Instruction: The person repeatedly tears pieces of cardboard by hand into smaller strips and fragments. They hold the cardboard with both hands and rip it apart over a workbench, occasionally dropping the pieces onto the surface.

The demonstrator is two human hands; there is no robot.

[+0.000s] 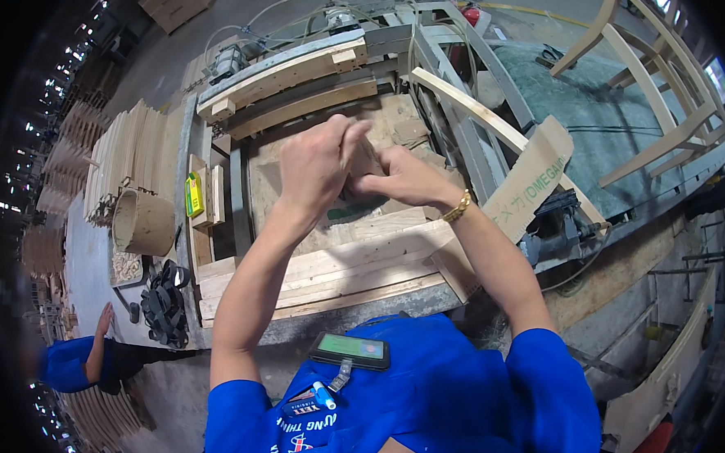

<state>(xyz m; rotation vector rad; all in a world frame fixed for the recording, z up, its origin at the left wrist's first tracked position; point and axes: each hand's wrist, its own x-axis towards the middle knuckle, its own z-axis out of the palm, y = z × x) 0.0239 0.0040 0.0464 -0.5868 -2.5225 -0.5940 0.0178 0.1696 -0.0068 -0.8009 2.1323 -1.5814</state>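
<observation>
My left hand (318,160) is closed in a fist, raised over the wooden frame of the clamping bench. Close beside it, my right hand (408,178) has its fingers curled in and wears a gold watch (458,206) at the wrist. Between the two hands shows a small brownish piece, mostly covered by the fingers, and I cannot make out its kind. Below them lie pale wooden boards (327,270) along the bench's near side. A beam with holes (288,77) runs across the far side.
A cardboard strip (530,179) leans at the right, near a wooden chair frame (672,103) on a green-topped table (542,88). On the left stand stacked wooden slats (132,161), a round bucket (144,223), black straps (166,306) and a yellow box (194,195). Another person's hand (105,320) is at lower left.
</observation>
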